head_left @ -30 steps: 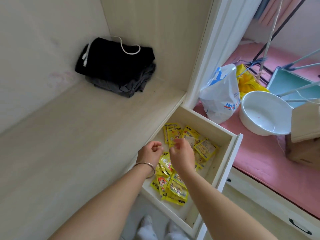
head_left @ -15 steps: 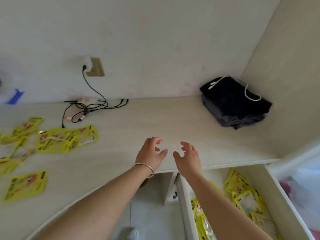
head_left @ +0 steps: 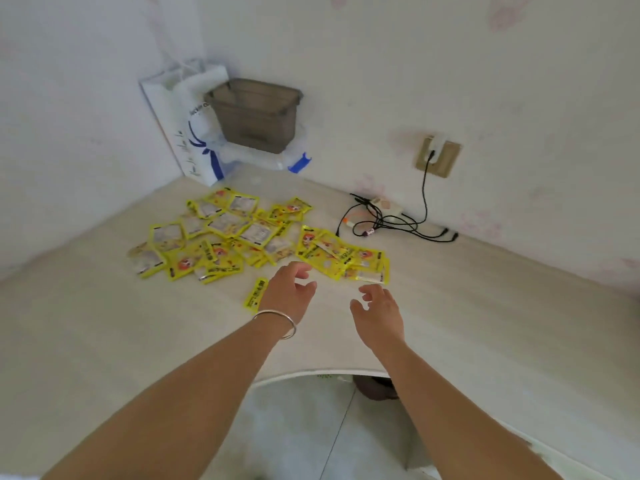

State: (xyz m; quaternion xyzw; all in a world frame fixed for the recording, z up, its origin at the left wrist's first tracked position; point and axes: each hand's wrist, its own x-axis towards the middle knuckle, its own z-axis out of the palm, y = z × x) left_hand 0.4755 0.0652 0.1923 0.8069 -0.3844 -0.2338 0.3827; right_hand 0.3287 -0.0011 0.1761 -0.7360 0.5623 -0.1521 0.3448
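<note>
Several yellow snack packets (head_left: 242, 237) lie scattered in a loose pile on the pale wooden desk (head_left: 485, 306). One single packet (head_left: 256, 294) lies apart, right beside my left hand (head_left: 289, 294), which wears a silver bangle and hovers over the desk with relaxed, spread fingers. My right hand (head_left: 379, 311) hovers next to it, fingers loosely curled and holding nothing. Both hands sit just short of the nearest group of packets (head_left: 343, 256).
A grey plastic bin (head_left: 256, 114) stands on clear containers beside a white paper bag (head_left: 183, 126) in the far corner. Black cables (head_left: 388, 223) run from a wall socket (head_left: 438, 157) onto the desk. The desk's curved front edge (head_left: 311, 374) is below my wrists, with floor beneath.
My view has swung left from the open drawer of packets to the desk corner. Both hands left the drawer empty and now reach over the desk toward the scattered packets.
</note>
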